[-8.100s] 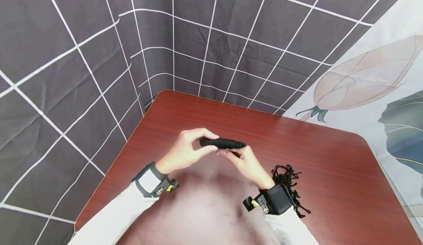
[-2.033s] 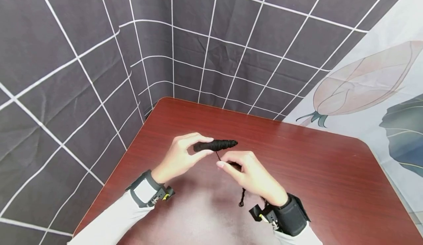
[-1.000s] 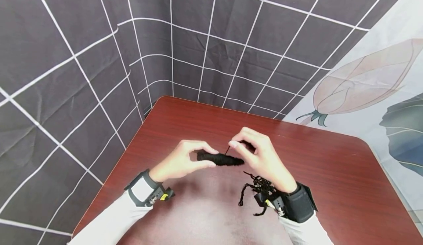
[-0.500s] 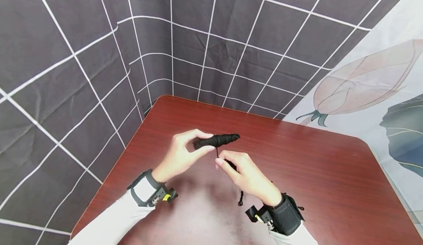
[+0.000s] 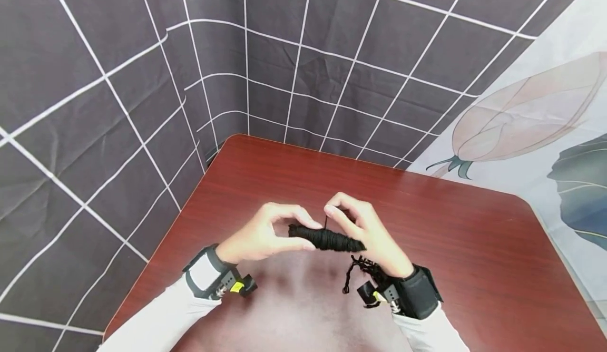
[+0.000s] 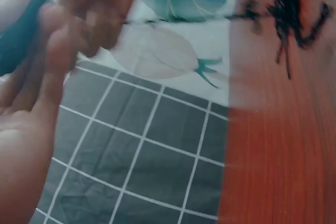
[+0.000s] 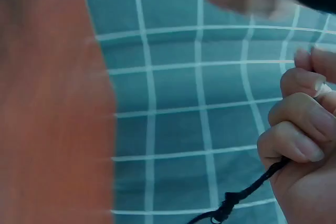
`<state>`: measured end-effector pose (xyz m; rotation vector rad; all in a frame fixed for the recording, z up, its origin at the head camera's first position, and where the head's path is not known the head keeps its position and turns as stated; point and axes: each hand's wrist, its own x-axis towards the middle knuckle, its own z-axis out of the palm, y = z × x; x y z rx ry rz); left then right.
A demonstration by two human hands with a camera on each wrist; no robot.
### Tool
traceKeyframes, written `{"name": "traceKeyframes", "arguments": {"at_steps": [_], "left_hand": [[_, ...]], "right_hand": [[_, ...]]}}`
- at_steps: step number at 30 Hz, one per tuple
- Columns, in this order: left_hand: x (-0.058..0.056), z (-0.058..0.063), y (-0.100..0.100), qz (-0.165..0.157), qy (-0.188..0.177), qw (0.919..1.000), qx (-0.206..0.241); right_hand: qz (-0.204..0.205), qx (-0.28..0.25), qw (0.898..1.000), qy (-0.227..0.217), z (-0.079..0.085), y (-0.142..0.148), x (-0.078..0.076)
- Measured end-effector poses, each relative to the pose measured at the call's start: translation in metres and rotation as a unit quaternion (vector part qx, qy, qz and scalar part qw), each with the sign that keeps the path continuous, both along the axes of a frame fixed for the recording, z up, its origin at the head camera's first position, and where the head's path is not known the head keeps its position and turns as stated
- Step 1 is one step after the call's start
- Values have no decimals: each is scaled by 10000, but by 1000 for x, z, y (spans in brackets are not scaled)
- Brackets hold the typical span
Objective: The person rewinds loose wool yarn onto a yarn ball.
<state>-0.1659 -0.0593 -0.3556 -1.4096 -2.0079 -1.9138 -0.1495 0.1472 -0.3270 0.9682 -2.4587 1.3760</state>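
Note:
A tapered bundle of tightly wound black cord lies crosswise above the table, its core hidden under the windings. My left hand grips its left part between thumb and fingers. Just beyond the bundle, my right hand pinches the taut strand that runs off the windings. Curled fingers in the right wrist view close round the cord, and a knotted length trails out below them. Loose tangled cord lies on the table, partly hidden behind the right forearm.
The reddish-brown table has rounded corners. Dark grey cloth with white grid lines hangs along its back and left. A white flower-print cloth hangs at the right. Both wrists wear black straps with small cameras.
Over the last seconds my right hand has swung between the near and far side of the bundle, carrying the strand round it. The bundle tilts differently and now sits lower in view.

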Motion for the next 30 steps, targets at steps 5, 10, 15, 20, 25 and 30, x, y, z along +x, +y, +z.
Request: {"name": "traceKeyframes", "arguments": {"at_steps": [5, 10, 15, 20, 25, 30], "left_hand": [[-12, -7, 4, 924, -170, 9921, 830], [-21, -12, 1, 2512, 693, 9654, -52], [-18, -10, -2, 1920, 944, 9727, -897], [-1, 11, -3, 462, 338, 9943, -900], [3, 18, -2, 486, -384, 9981, -28], [-3, 13, -3, 1766, 97, 9841, 153]], "right_hand": [[7, 82, 9995, -306, -18, -12, 6], [-70, 526, 9985, 97, -24, -11, 5], [-419, 412, 9964, 613, 0, -1, -1], [-503, 302, 9975, 395, 10, 4, -10], [1, -50, 9986, -528, -1, -10, -5], [35, 343, 9986, -401, -27, -16, 0]]}}
